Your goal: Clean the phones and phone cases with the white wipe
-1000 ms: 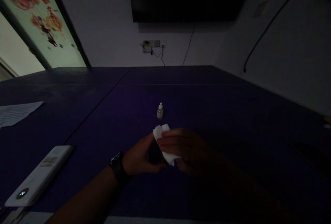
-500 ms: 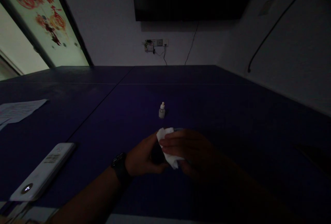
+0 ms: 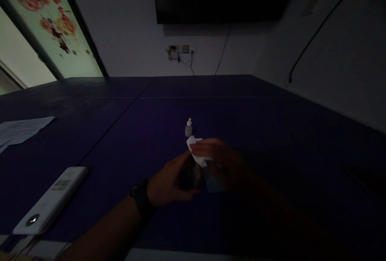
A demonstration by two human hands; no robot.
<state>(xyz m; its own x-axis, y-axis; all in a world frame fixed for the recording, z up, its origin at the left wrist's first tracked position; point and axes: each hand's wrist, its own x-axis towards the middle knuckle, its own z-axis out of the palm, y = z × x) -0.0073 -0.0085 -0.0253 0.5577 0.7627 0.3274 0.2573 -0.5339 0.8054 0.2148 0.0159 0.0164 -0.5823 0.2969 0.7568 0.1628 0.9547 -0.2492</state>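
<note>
My left hand (image 3: 165, 182) curls round a dark object (image 3: 186, 177) over the desk (image 3: 144, 132); my right hand (image 3: 221, 158) pinches a white tissue (image 3: 199, 159) beside it. The dropper bottle (image 3: 188, 129) beyond bears print too small to read.

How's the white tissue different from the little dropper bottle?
The white tissue is held in the right hand, while the dropper bottle stands on the blue-purple table.
The tissue is bunched and crumpled; the bottle is upright and firmly shaped.
The tissue looks white all over, whereas the bottle has a greyish body below a white collar and a tan-looking bulb.
Both have white on them.
</note>
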